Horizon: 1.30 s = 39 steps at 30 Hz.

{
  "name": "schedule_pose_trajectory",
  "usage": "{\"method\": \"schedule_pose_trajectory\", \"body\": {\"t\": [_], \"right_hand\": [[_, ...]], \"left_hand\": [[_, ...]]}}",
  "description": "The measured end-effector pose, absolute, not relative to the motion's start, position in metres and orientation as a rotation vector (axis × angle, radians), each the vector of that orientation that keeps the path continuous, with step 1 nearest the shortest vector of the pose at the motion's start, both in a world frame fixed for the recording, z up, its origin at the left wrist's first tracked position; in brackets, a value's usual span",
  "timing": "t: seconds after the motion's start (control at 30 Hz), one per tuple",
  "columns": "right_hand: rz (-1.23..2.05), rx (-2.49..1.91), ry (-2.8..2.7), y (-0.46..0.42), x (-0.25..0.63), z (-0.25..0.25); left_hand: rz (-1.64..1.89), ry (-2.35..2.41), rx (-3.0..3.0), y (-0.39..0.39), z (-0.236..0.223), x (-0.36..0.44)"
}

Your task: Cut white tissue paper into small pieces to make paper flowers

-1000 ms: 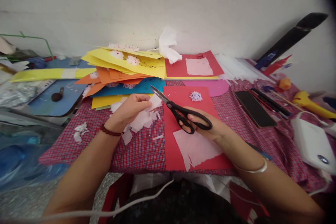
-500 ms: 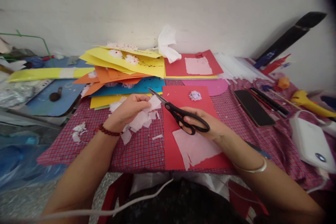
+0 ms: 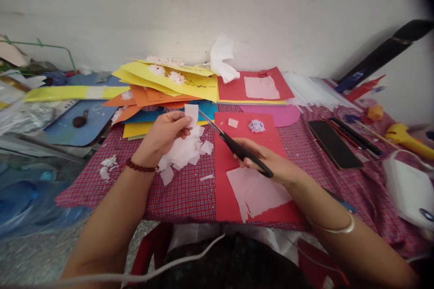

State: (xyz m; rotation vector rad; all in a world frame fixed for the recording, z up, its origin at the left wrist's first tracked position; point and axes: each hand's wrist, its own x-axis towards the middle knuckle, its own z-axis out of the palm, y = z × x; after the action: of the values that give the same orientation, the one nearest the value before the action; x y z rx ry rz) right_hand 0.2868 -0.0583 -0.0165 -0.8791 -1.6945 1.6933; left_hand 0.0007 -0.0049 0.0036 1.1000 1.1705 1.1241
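My left hand (image 3: 165, 133) pinches a small white tissue strip (image 3: 191, 113) upright above a pile of white tissue scraps (image 3: 185, 151) on the red checked tablecloth (image 3: 183, 192). My right hand (image 3: 271, 165) grips black-handled scissors (image 3: 237, 146), whose blades point up-left and meet the strip's lower edge. A red paper sheet (image 3: 251, 167) lies under the right hand, with a pink tissue piece (image 3: 256, 192) on it, a small white-blue paper puff (image 3: 257, 125) and a tiny white square (image 3: 233, 122).
A stack of yellow, orange and blue paper (image 3: 166, 86) lies behind the hands. A dark phone (image 3: 334, 144), pens (image 3: 354, 134), a white box (image 3: 408, 189) and a yellow tool (image 3: 405, 137) sit at right. Blue boards (image 3: 77, 119) are at left.
My left hand has lifted a white strip up from the scrap pile. The scissors have turned edge-on and moved to it. A small white square now lies on the red sheet.
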Motion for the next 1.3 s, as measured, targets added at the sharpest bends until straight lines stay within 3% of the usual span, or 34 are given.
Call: {"method": "schedule_pose_trajectory", "body": {"t": [0.43, 0.9, 1.3], "right_hand": [[1.685, -0.941, -1.786, -0.054, 0.278, -0.022], [1.261, -1.1, -1.962, -0.06, 0.266, -0.031], [1.454, -1.103, -1.963, -0.057, 0.274, -0.026]], "left_hand": [[0.841, 1.233, 1.22, -0.006, -0.004, 0.001], [0.767, 1.384, 1.324, -0.002, -0.014, 0.005], [1.037, 1.361, 1.303, -0.005, 0.003, 0.006]]}}
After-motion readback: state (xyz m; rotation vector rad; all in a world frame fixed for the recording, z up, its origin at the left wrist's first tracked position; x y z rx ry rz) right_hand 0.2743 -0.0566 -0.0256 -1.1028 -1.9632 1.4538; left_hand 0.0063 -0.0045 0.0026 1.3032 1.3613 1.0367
